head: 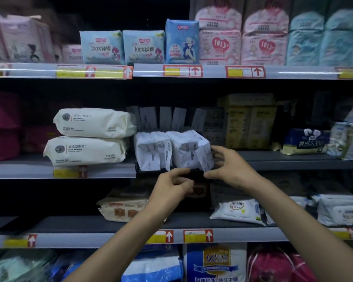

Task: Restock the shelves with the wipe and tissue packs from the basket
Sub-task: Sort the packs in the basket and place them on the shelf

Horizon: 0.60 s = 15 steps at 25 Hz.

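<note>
Two white packs (153, 151) stand on the shelf (283, 157); my right hand (230, 169) has its fingers gripping the right pack (189, 151), and my left hand (171, 185) has its fingers curled just beneath, grasp unclear.

A shop — stocked shelves (253, 157) edged with price tags (182, 71).

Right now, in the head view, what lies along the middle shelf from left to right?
Dark red packs, stacked cream wipe packs, small white packs, yellow cartons, blue tissue pack, pale packs.
</note>
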Tool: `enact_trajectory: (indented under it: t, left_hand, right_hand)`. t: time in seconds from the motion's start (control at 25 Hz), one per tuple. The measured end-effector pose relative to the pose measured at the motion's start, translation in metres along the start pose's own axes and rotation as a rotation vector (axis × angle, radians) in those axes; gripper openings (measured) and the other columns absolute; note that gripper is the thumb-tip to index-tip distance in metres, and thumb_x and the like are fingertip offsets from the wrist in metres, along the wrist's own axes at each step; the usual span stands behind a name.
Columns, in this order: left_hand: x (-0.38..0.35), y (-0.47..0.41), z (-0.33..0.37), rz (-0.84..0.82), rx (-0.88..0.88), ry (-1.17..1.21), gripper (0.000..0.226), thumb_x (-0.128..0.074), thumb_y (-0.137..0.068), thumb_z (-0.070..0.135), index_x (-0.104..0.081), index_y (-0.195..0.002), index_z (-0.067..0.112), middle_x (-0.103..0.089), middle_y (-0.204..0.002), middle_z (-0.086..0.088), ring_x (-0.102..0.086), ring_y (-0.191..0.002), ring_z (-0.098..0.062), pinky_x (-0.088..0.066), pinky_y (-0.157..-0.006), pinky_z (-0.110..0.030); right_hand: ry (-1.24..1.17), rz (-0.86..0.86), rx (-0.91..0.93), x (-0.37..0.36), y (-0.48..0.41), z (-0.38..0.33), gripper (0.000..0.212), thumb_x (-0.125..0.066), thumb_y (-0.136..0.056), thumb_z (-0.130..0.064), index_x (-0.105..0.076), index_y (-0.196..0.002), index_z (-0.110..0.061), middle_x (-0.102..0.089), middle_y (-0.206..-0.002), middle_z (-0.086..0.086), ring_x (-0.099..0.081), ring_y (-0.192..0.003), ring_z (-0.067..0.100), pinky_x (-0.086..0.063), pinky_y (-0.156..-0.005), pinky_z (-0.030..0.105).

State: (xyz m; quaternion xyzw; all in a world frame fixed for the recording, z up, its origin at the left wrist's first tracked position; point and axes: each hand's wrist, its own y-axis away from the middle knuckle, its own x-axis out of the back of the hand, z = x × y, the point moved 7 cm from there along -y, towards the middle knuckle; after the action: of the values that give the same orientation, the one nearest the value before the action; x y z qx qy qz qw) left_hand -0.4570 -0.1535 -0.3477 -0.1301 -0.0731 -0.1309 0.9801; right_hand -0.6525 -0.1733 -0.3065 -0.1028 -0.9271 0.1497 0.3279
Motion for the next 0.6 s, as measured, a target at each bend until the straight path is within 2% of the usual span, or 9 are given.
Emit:
enact_trajectory:
  t: [0.08,0.16,0.32,0.44,0.52,0.6]
  left_hand:
    - [0.002,0.008,-0.001,-0.016,-0.012,-0.044,0.047,-0.068,-0.096,0.006,-0.06,-0.141,0.016,-0.078,-0.102,0.0,-0.075,-0.092,-0.013,-0.052,-0.07,-0.017]
    - [0.006,0.014,-0.004,-0.025,-0.034,-0.103,0.052,-0.071,-0.093,0.004,-0.058,-0.143,0.013,-0.077,-0.104,-0.004,-0.071,-0.091,-0.011,-0.05,-0.073,-0.017]
    - [0.016,0.029,-0.026,-0.081,-0.059,-0.27,0.059,-0.077,-0.091,0.017,-0.055,-0.146,0.019,-0.071,-0.118,-0.005,-0.07,-0.101,-0.015,-0.051,-0.065,-0.01]
    - [0.022,0.045,-0.065,-0.177,-0.043,-0.419,0.079,-0.083,-0.08,0.04,-0.051,-0.15,0.028,-0.066,-0.128,-0.002,-0.068,-0.112,-0.014,-0.056,-0.091,-0.025]
    - [0.022,0.06,-0.095,-0.257,-0.015,-0.514,0.088,-0.084,-0.075,0.051,-0.046,-0.153,0.033,-0.061,-0.136,0.004,-0.062,-0.12,-0.009,-0.05,-0.093,-0.022]
    - [0.022,0.078,-0.13,-0.346,0.042,-0.583,0.084,-0.081,-0.085,0.046,-0.039,-0.157,0.035,-0.053,-0.143,0.013,-0.053,-0.129,-0.004,-0.043,-0.097,-0.021]
  right_hand:
    - [-0.016,0.025,-0.009,-0.002,0.021,-0.004,0.091,-0.092,-0.073,-0.003,-0.049,-0.152,-0.019,-0.063,-0.132,-0.008,-0.063,-0.121,0.015,-0.054,-0.106,0.041]
    - [-0.011,0.03,-0.032,-0.004,0.042,-0.005,0.092,-0.092,-0.075,-0.008,-0.046,-0.154,-0.02,-0.061,-0.129,-0.004,-0.063,-0.118,0.02,-0.055,-0.102,0.041]
    - [0.095,-0.137,-0.054,-0.027,0.083,0.003,0.086,-0.093,-0.076,-0.02,-0.05,-0.151,-0.025,-0.062,-0.13,0.005,-0.067,-0.112,0.019,-0.057,-0.101,0.041]
    - [0.261,-0.282,-0.029,-0.054,0.114,0.018,0.085,-0.091,-0.077,-0.029,-0.05,-0.152,-0.027,-0.06,-0.139,0.002,-0.061,-0.124,0.015,-0.051,-0.101,0.03]
    - [0.344,-0.382,-0.031,-0.079,0.132,0.039,0.089,-0.09,-0.078,-0.032,-0.045,-0.155,-0.027,-0.055,-0.148,0.001,-0.055,-0.132,0.014,-0.048,-0.103,0.03]
    - [0.395,-0.51,-0.066,-0.109,0.152,0.067,0.094,-0.09,-0.079,-0.035,-0.04,-0.158,-0.027,-0.048,-0.157,-0.001,-0.049,-0.14,0.016,-0.045,-0.111,0.034]
